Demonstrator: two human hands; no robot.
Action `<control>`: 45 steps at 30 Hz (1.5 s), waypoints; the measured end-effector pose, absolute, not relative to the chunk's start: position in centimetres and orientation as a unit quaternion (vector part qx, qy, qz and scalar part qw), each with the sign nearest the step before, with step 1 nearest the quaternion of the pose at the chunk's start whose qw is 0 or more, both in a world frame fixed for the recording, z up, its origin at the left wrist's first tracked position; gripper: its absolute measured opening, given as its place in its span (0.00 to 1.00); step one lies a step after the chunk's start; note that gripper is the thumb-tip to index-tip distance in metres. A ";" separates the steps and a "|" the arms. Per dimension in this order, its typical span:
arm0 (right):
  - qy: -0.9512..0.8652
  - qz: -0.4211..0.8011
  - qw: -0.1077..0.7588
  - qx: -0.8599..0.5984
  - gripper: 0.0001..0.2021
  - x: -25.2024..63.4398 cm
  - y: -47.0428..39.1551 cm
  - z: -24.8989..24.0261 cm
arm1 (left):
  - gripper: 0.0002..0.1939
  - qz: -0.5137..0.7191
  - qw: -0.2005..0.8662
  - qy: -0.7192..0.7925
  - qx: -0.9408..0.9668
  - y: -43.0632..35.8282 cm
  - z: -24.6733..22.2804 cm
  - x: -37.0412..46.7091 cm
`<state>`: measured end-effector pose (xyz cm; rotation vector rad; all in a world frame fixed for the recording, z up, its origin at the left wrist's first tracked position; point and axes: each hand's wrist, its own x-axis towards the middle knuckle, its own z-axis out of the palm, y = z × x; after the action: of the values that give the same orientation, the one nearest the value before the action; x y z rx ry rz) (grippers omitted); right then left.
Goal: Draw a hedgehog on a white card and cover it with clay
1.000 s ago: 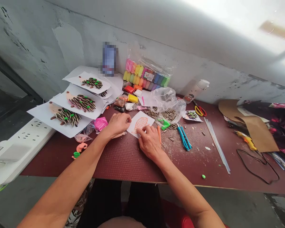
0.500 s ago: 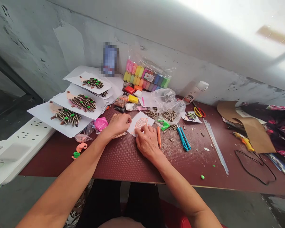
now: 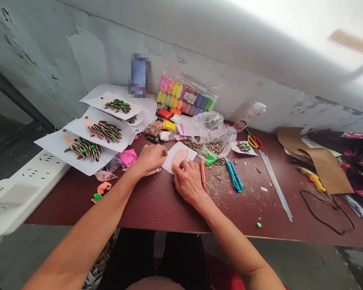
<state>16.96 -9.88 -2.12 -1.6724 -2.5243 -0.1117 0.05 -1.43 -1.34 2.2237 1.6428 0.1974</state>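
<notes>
A small white card [image 3: 168, 158] with an orange patterned oval drawn on it lies between my hands on the dark red table. My left hand [image 3: 151, 159] is closed at the card's left edge, its fingertips curled; whatever they hold is hidden. Below that hand a bit of pale packaging [image 3: 155, 172] pokes out. On the lower right part of the card rests my right hand [image 3: 187, 177], fingers bent and drawn together, and I cannot see what is in them. An orange pen [image 3: 202, 174] lies just right of it, then a teal utility knife [image 3: 234, 175].
Sunflower seeds [image 3: 216, 146] spill from a clear plastic bag [image 3: 213, 124]. Sheets with seed-covered hedgehogs [image 3: 90, 147] are stacked at left beside a power strip [image 3: 45, 173]. Behind are packs of coloured clay [image 3: 186, 96]. Scissors [image 3: 254, 141], clear glue sticks [image 3: 276, 185] and a yellow glue gun [image 3: 313, 179] lie at right.
Both hands stay at the card in nearly the same pose. The view has shifted very slightly; nothing else has visibly moved.
</notes>
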 end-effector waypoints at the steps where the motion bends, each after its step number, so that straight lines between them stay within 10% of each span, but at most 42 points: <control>1: -0.831 -0.033 0.055 -0.552 0.10 17.0 -9.9 -2.1 | 0.14 0.069 0.185 0.583 0.789 -1.4 -1.3 0.1; 45: -0.821 -0.055 0.075 -0.563 0.11 17.2 -10.8 -2.6 | 0.15 0.090 0.186 0.575 0.792 -2.0 -1.3 0.6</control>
<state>17.17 -10.82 -2.58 -1.6897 -2.4622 -0.1642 0.63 -2.02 -1.29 2.2306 1.6194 0.2527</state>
